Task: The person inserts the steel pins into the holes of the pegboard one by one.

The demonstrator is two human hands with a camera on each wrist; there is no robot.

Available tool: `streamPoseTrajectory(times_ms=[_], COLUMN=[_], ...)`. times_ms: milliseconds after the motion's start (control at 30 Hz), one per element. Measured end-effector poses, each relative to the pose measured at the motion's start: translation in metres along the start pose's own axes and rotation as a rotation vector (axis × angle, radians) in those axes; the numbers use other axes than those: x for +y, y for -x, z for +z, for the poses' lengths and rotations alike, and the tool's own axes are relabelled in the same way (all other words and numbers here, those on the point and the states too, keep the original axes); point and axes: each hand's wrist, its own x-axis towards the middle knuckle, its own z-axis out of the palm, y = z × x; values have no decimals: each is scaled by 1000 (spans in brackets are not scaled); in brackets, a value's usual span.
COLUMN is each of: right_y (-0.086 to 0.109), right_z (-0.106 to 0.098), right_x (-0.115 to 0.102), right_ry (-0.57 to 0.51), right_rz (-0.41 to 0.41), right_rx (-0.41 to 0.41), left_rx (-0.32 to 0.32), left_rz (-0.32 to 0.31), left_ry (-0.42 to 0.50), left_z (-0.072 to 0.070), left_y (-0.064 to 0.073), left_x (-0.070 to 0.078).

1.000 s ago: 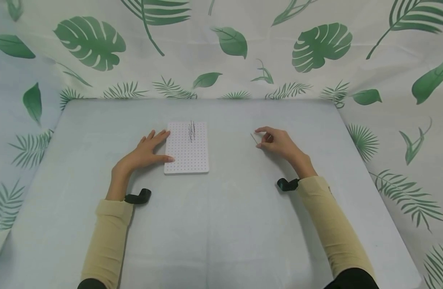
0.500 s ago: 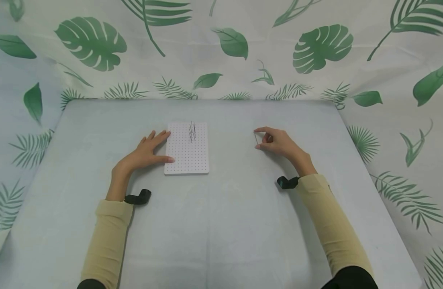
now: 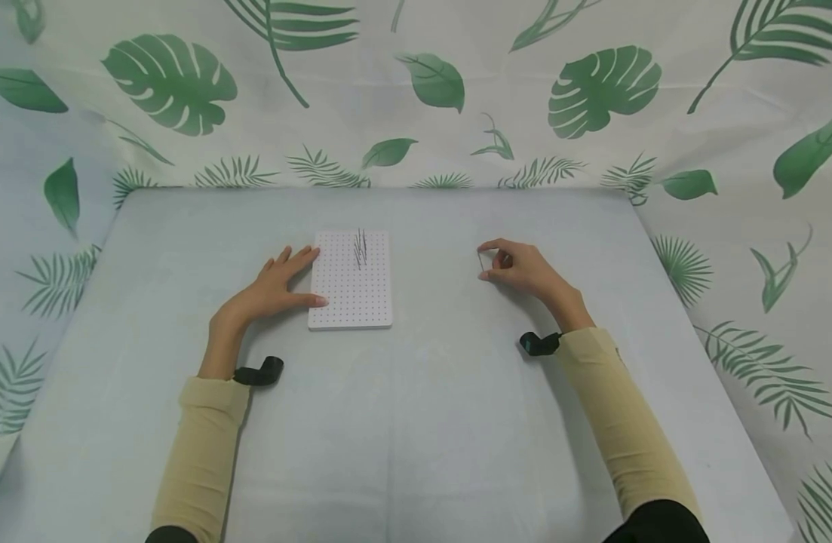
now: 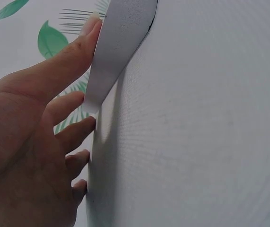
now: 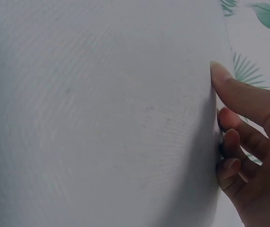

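A white pegboard [image 3: 351,298] with rows of small holes lies left of the middle of the table. Several thin dark metal pins [image 3: 360,249] stand in its far part. My left hand [image 3: 269,290] rests on the board's left side, fingers spread, thumb and forefinger over its edge. In the left wrist view the thumb lies along the board's side [image 4: 118,52]. Well to the right, my right hand [image 3: 520,265] holds one thin pin [image 3: 481,261] lengthwise between thumb and index fingertips, close over the table. Its other fingers are curled in.
A pale cloth covers the table [image 3: 416,422]. Behind it hangs a white backdrop [image 3: 497,68] printed with green leaves. Each wrist wears a small black camera [image 3: 540,345] near the cuff.
The pin in the right hand has swung from slanting out at the thumb to spanning thumb and index fingertip. The left hand and the board have stayed put.
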Motion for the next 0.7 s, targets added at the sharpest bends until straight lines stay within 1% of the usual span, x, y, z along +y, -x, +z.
streamPoseTrajectory(times_ms=[133, 267, 367, 533, 700], right_y=[0, 1, 3, 6, 9], right_z=[2, 2, 2, 0, -1], right_x=[0, 0, -1, -1, -1], right_ry=[0, -2, -8, -37, -113], right_rz=[8, 25, 35, 68, 83], right_rx=[40, 113, 152, 169, 171], left_rx=[-7, -7, -5, -11, -17], left_rz=[-1, 1, 5, 2, -6], left_ry=[0, -9, -10, -4, -14], left_z=[0, -2, -2, -1, -1], left_y=[1, 1, 0, 0, 0], left_x=[-1, -1, -1, -2, -1])
